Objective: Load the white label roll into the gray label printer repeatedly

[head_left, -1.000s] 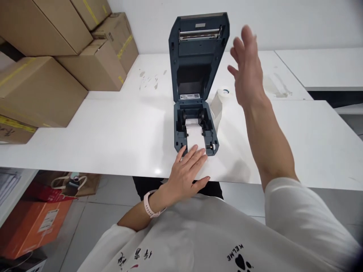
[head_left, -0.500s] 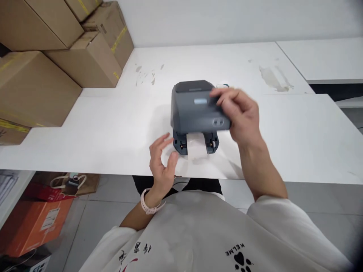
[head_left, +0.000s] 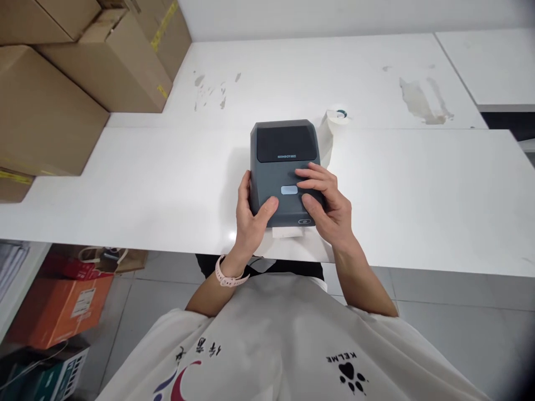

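A dark grey label printer (head_left: 284,150) sits on the white table (head_left: 167,189) with its lid down. A short strip of white label paper (head_left: 286,232) sticks out of its front slot. My left hand (head_left: 251,220) grips the printer's front left corner, thumb on the lid. My right hand (head_left: 324,200) lies on the lid's front right, fingers curled and pressing down beside a small light window. A white paper roll (head_left: 334,120) stands just behind the printer's right side.
Stacked brown cardboard boxes (head_left: 62,83) fill the table's far left. A second white table (head_left: 489,61) adjoins at the far right. Under the table on the left are an orange box (head_left: 58,306) and a paper bag (head_left: 108,259).
The printer lid went from fully raised to shut. My right hand brought it down and now presses on it. My left hand moved from the paper at the front to the printer's left corner.
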`<state>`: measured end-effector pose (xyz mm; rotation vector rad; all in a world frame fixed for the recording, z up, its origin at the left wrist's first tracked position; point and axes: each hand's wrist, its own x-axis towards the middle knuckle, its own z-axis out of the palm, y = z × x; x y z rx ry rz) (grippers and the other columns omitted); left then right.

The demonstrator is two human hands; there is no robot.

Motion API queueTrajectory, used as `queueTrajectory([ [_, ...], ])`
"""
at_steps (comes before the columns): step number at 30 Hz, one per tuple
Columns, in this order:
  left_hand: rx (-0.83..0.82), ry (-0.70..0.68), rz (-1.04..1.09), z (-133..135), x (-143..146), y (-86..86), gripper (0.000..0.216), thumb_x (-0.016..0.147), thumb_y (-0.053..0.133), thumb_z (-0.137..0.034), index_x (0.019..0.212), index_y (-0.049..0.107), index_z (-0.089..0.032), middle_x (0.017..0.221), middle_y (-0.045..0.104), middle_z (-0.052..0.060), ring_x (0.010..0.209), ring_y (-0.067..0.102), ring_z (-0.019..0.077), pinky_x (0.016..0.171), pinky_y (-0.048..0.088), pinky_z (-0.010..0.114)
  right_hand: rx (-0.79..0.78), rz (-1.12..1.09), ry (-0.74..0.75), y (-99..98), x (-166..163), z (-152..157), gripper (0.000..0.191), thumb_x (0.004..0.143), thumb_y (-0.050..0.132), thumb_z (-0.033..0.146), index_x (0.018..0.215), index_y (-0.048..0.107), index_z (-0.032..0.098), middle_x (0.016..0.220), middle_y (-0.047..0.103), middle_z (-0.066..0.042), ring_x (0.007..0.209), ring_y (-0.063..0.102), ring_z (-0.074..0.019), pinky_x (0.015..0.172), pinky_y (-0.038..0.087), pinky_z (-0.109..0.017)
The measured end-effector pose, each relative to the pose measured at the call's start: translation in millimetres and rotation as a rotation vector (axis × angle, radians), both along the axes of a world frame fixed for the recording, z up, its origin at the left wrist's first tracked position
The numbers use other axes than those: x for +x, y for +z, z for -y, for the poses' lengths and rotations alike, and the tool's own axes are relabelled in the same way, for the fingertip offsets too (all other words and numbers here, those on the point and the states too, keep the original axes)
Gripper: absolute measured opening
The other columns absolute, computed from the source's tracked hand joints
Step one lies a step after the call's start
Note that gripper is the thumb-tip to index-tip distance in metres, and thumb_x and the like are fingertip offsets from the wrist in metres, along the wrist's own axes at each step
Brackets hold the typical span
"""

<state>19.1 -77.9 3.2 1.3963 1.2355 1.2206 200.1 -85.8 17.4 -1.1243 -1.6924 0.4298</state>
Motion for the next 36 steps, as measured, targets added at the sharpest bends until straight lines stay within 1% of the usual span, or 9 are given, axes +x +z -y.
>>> queueTrajectory([
  [3, 0.031, 0.040, -0.024, 8, -1, -2.7, 0.072, 0.093, 0.063, -0.060, 0.155, 0.036, -0.032, 0.164, 0.044, 0.011, 0.148, 0.049, 0.0278, 0.116, 0.050, 0.043, 0.003, 0.001, 0.002, -1.1, 0, 0, 0.023, 0.105, 0.050, 0.032, 0.122, 0.064, 0.033, 0.138, 0.070, -0.003, 0.148, 0.050, -0.0297, 0.123, 0.039, -0.062],
  [5, 0.094, 0.199, -0.038, 23, -3, -8.5, 0.065, 0.090, 0.068, -0.060, 0.145, 0.048, -0.030, 0.151, 0.055, 0.011, 0.136, 0.057, 0.0254, 0.108, 0.053, 0.040, 0.021, -0.019, 0.013, -1.3, -1, 1, 0.023, 0.105, 0.050, 0.031, 0.123, 0.063, 0.033, 0.138, 0.070, -0.003, 0.147, 0.050, -0.0287, 0.123, 0.040, -0.060],
  [8, 0.097, 0.416, -0.006, 53, -5, -19.4, 0.037, 0.090, 0.066, -0.060, 0.099, 0.066, -0.025, 0.096, 0.068, 0.004, 0.087, 0.064, 0.0170, 0.078, 0.054, 0.032, 0.026, -0.012, 0.001, -1.8, -2, 1, 0.024, 0.105, 0.048, 0.030, 0.124, 0.063, 0.032, 0.137, 0.070, -0.004, 0.147, 0.051, -0.0288, 0.122, 0.041, -0.060],
  [13, -0.397, -0.169, 0.127, 65, 1, -18.1, 0.066, 0.090, 0.054, -0.073, 0.051, 0.057, -0.020, 0.050, 0.050, 0.001, 0.054, 0.052, 0.0133, 0.054, 0.041, 0.029, 0.021, 0.000, -0.025, -2.9, -4, 1, 0.026, 0.106, 0.045, 0.031, 0.125, 0.063, 0.032, 0.136, 0.070, -0.003, 0.147, 0.050, -0.0293, 0.122, 0.040, -0.060],
  [17, -0.552, -0.231, 0.248, 52, 9, -8.0, 0.058, 0.082, 0.068, -0.071, 0.058, 0.070, -0.018, 0.046, 0.054, 0.000, 0.044, 0.043, 0.0087, 0.047, 0.033, 0.027, 0.034, -0.004, -0.008, -2.0, -3, 0, 0.026, 0.106, 0.045, 0.030, 0.124, 0.064, 0.031, 0.135, 0.071, -0.004, 0.147, 0.050, -0.0279, 0.122, 0.041, -0.057],
  [23, -0.467, -0.230, 0.139, 51, 5, -8.9, 0.052, 0.084, 0.069, -0.067, 0.068, 0.079, -0.019, 0.046, 0.057, 0.000, 0.044, 0.039, 0.0087, 0.049, 0.034, 0.028, 0.096, 0.184, -0.020, -2.7, 1, -1, 0.036, 0.109, 0.037, 0.036, 0.119, 0.071, 0.031, 0.140, 0.068, -0.004, 0.146, 0.051, -0.0288, 0.119, 0.041, -0.055],
  [31, -0.410, -0.241, 0.103, 54, 5, -9.9, 0.057, 0.088, 0.064, -0.067, 0.058, 0.074, -0.020, 0.045, 0.059, 0.001, 0.041, 0.044, 0.0090, 0.048, 0.036, 0.027, 0.113, 0.435, -0.085, 0.3, 3, 6, 0.028, 0.107, 0.046, 0.043, 0.126, 0.064, 0.035, 0.150, 0.061, -0.002, 0.151, 0.043, -0.0322, 0.127, 0.018, -0.060],
  [34, -0.254, -0.317, 0.051, 60, -8, 3.3, 0.063, 0.094, 0.056, -0.066, 0.054, 0.072, -0.020, 0.044, 0.059, 0.003, 0.041, 0.049, 0.0110, 0.048, 0.038, 0.029, 0.133, 0.402, -0.056, -5.5, 3, 14, 0.049, 0.105, 0.040, 0.059, 0.146, 0.050, 0.034, 0.163, 0.045, -0.009, 0.155, 0.036, -0.0379, 0.124, 0.022, -0.064],
  [36, -0.003, -0.202, 0.074, 55, -22, 17.1, 0.064, 0.095, 0.054, -0.065, 0.050, 0.068, -0.022, 0.043, 0.058, 0.003, 0.042, 0.050, 0.0120, 0.048, 0.038, 0.030, 0.177, 0.368, -0.072, -7.7, 2, 16, 0.063, 0.103, 0.035, 0.067, 0.157, 0.036, 0.035, 0.168, 0.035, -0.011, 0.154, 0.035, -0.0408, 0.122, 0.027, -0.066],
])
